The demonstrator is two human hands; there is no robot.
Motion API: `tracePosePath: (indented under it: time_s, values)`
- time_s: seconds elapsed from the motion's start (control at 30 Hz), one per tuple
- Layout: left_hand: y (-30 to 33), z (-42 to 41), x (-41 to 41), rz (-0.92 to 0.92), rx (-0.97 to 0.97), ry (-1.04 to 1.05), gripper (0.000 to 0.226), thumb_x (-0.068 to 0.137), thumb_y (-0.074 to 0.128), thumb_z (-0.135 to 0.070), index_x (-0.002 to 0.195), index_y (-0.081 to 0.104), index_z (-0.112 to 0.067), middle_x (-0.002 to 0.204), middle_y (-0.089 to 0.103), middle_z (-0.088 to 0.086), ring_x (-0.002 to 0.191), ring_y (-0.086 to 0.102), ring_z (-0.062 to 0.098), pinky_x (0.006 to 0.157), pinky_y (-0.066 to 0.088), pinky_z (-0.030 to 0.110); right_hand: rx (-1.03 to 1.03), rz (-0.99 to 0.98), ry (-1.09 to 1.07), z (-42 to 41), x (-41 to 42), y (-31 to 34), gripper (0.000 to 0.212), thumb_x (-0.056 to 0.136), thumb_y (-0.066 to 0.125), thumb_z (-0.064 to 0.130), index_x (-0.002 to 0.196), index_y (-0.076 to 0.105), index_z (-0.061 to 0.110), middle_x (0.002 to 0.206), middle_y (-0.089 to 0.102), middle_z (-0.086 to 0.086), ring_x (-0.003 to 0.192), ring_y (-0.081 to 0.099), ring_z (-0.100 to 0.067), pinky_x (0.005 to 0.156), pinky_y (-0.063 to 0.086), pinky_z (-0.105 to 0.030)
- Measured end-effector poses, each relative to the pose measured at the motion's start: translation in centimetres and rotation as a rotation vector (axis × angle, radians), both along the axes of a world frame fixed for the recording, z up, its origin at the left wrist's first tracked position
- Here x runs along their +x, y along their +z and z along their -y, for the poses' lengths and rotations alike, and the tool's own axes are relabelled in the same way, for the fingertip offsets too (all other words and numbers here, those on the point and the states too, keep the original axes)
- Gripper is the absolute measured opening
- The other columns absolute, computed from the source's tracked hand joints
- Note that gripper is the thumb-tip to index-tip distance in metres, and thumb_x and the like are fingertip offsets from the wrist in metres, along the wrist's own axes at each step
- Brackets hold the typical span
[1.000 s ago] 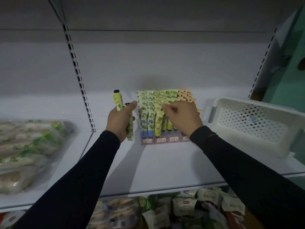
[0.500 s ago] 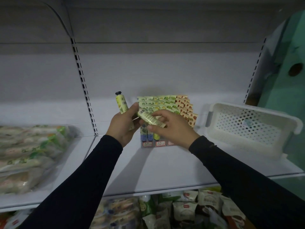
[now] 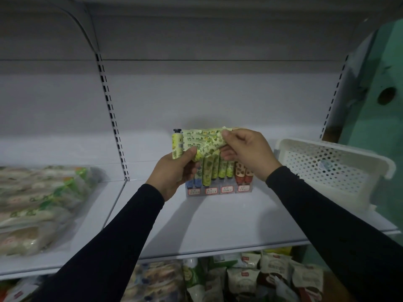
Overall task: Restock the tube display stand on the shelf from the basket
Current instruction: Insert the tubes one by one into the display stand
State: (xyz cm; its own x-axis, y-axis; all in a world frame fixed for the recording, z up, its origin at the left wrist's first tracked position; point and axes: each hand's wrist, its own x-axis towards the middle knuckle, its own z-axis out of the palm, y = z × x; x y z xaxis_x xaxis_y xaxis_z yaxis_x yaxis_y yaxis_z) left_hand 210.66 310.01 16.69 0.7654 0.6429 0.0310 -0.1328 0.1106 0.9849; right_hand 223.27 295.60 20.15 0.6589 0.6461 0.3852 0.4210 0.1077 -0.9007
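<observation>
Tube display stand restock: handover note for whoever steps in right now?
Left hand: grips an upright yellow-green tube with a black cap.
Right hand: pinches a second yellow-green tube, tilted, over the clear tiered display stand.
The stand sits mid-shelf, its rows mostly full; the white perforated plastic basket lies right of it, contents unclear.
Left: slot both held tubes, then check the basket.

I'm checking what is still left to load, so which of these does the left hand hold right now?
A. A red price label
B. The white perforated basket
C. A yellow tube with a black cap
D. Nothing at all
C: the left hand grips a yellow tube, black cap up, in front of the tube display stand, while the white basket sits apart on the shelf.
</observation>
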Motion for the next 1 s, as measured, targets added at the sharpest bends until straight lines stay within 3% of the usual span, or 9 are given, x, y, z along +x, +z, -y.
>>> tracePosePath:
  time_s: [0.1, 0.27, 0.43, 0.5, 0.6, 0.7, 0.8, 0.9, 1.0]
  values:
    - [0.0, 0.3, 0.1, -0.026, 0.011, -0.008, 0.026, 0.091, 0.066, -0.037, 0.093, 0.064, -0.011, 0.074, 0.067, 0.006, 0.061, 0.056, 0.015, 0.061, 0.049, 0.026, 0.017, 0.005, 0.029, 0.4, 0.6, 0.2, 0.011, 0.093, 0.063, 0.022, 0.092, 0.07, 0.013, 0.083, 0.071, -0.008, 0.072, 0.07, -0.014, 0.076, 0.06, -0.031]
    - [0.0, 0.9, 0.5, -0.062, 0.041, -0.03, 0.029, 0.092, 0.064, -0.039, 0.097, 0.064, -0.011, 0.077, 0.069, 0.006, 0.059, 0.057, 0.014, 0.058, 0.05, 0.025, 0.027, -0.056, 0.051, 1.0, 1.3, 0.7, 0.006, 0.091, 0.065, 0.014, 0.094, 0.07, 0.014, 0.084, 0.07, -0.008, 0.071, 0.069, -0.011, 0.073, 0.058, -0.022]
    - [-0.2, 0.7, 0.9, -0.079, 0.353, 0.148, 0.028, 0.093, 0.062, -0.038, 0.089, 0.066, -0.011, 0.075, 0.07, 0.005, 0.06, 0.057, 0.017, 0.058, 0.05, 0.03, 0.033, -0.062, -0.055, 2.0, 2.8, 1.6, 0.003, 0.085, 0.072, 0.015, 0.084, 0.073, 0.012, 0.078, 0.072, -0.009, 0.071, 0.066, -0.018, 0.077, 0.058, -0.03]
    - [-0.4, 0.1, 1.0, -0.091, 0.489, 0.304, 0.033, 0.093, 0.06, -0.04, 0.088, 0.065, -0.008, 0.079, 0.069, 0.008, 0.064, 0.057, 0.02, 0.063, 0.049, 0.035, -0.033, 0.021, -0.114, 2.4, 3.4, 1.6, 0.007, 0.085, 0.073, 0.018, 0.084, 0.074, 0.012, 0.084, 0.074, -0.013, 0.071, 0.068, -0.023, 0.079, 0.059, -0.034]
    - [-0.5, -0.5, 1.1, -0.178, 0.622, 0.466, 0.038, 0.094, 0.055, -0.043, 0.085, 0.06, -0.007, 0.074, 0.06, 0.004, 0.064, 0.051, 0.018, 0.056, 0.039, 0.03, -0.234, 0.281, -0.191, 2.5, 4.1, 1.3, 0.013, 0.088, 0.069, 0.024, 0.08, 0.075, 0.015, 0.074, 0.073, -0.004, 0.07, 0.07, -0.017, 0.071, 0.056, -0.023]
    - [-0.7, -0.8, 1.5, -0.25, 0.674, 0.483, 0.034, 0.095, 0.053, -0.041, 0.073, 0.05, -0.016, 0.065, 0.049, -0.002, 0.058, 0.043, 0.014, 0.053, 0.031, 0.028, -0.381, 0.493, -0.223, 1.9, 4.3, 0.9, 0.018, 0.092, 0.063, 0.026, 0.079, 0.073, 0.018, 0.07, 0.066, 0.014, 0.065, 0.06, -0.001, 0.062, 0.04, -0.013]
    - [-1.3, -1.1, 1.8, -0.277, 0.692, 0.479, 0.031, 0.096, 0.053, -0.041, 0.075, 0.051, -0.018, 0.067, 0.051, -0.003, 0.06, 0.046, 0.012, 0.053, 0.031, 0.028, -0.424, 0.651, -0.252, 0.9, 4.5, 0.3, 0.021, 0.093, 0.061, 0.026, 0.089, 0.075, 0.012, 0.081, 0.064, 0.011, 0.068, 0.053, 0.0, 0.059, 0.032, -0.003]
    - [-1.6, -1.1, 2.1, -0.269, 0.679, 0.488, 0.031, 0.096, 0.053, -0.041, 0.083, 0.056, -0.013, 0.071, 0.055, -0.002, 0.063, 0.048, 0.01, 0.054, 0.032, 0.026, -0.452, 0.724, -0.282, 0.2, 4.6, -0.7, 0.026, 0.094, 0.06, 0.026, 0.086, 0.076, 0.008, 0.085, 0.072, 0.0, 0.07, 0.059, -0.01, 0.059, 0.036, -0.008]
    - [-1.6, -1.1, 2.3, -0.246, 0.661, 0.483, 0.029, 0.096, 0.053, -0.041, 0.084, 0.056, -0.014, 0.071, 0.055, -0.003, 0.063, 0.048, 0.01, 0.053, 0.032, 0.026, -0.48, 0.751, -0.312, -0.2, 4.8, -1.4, 0.027, 0.093, 0.06, 0.023, 0.079, 0.074, 0.006, 0.078, 0.069, -0.005, 0.072, 0.059, -0.017, 0.07, 0.045, -0.027]
